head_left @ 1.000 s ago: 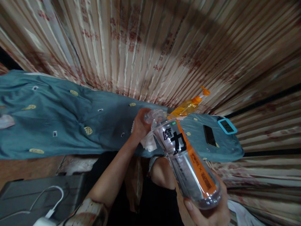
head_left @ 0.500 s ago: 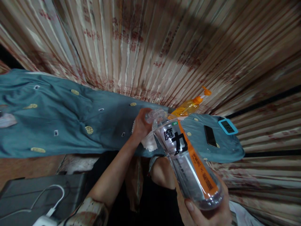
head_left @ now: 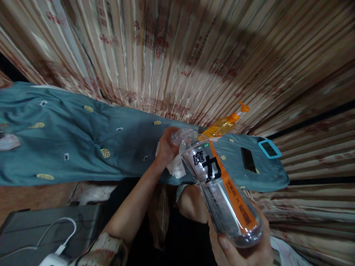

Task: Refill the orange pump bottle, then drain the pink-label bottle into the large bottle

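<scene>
A large transparent plastic bottle (head_left: 213, 188) with an orange strip and black characters on its label lies tilted across my view, held between both hands. At its neck, my left hand (head_left: 168, 145) is closed, with the fingertips hidden on the far side. My right hand (head_left: 249, 253) supports the base from below, thumb along the near side. Beneath my left hand and the bottle neck is a white tissue (head_left: 176, 168), partly covered. Just past the neck stands a pump bottle (head_left: 222, 126) of orange-yellow liquid with an orange pump top.
A teal patterned cloth (head_left: 83, 147) covers the long narrow table. Toward its right end lie a dark phone (head_left: 248, 160) and a blue-framed digital clock (head_left: 269, 149). Pleated curtains (head_left: 166, 66) hang behind. A white cable (head_left: 69, 221) and grey box (head_left: 24, 229) are at lower left.
</scene>
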The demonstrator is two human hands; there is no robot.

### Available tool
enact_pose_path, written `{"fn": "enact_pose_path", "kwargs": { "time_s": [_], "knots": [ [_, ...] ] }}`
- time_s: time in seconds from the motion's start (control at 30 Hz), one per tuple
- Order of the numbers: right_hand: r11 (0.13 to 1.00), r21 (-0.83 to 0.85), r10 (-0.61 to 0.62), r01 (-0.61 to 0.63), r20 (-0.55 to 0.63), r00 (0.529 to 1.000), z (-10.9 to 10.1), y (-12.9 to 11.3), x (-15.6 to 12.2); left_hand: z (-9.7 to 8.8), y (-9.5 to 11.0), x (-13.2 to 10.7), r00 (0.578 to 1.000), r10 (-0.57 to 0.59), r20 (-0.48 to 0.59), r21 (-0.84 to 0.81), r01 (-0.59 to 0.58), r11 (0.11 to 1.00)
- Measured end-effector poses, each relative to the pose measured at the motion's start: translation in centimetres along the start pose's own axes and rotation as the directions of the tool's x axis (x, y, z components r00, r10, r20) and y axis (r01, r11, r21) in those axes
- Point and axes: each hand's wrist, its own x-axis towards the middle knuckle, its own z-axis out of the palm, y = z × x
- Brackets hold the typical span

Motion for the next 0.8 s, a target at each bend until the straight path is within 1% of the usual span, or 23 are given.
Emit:
{"fn": "enact_pose_path", "kwargs": {
  "time_s": [0.13,0.3,0.4,0.5,0.6,0.8],
  "knots": [
    [0.999,-0.008,-0.043,0.043,0.012,0.999,-0.1,0.6,0.0,0.0,0.0,0.0,1.000,-0.001,0.003,-0.003,0.001,1.000],
    [0.998,0.048,-0.041,0.041,0.006,0.999,0.1,1.0,-0.1,-0.2,0.1,0.1,1.000,-0.011,0.023,-0.002,0.011,1.000],
    [0.998,0.035,-0.061,0.061,0.006,0.998,0.2,1.0,-0.2,-0.3,0.3,0.1,1.000,-0.011,0.029,0.012,0.011,1.000],
    [0.998,0.022,-0.063,0.063,0.010,0.998,0.4,1.0,-0.3,-0.2,0.2,0.1,1.000,-0.007,0.024,0.009,0.006,1.000],
    [0.996,0.056,-0.075,0.074,0.017,0.997,0.6,1.0,-0.5,0.1,-0.1,0.1,1.000,-0.002,0.011,0.006,0.002,1.000],
    [0.994,0.104,-0.023,0.022,0.011,1.000,0.9,1.5,-0.7,0.1,-0.1,0.4,1.000,-0.021,0.001,0.014,0.021,1.000]
  ]
}}
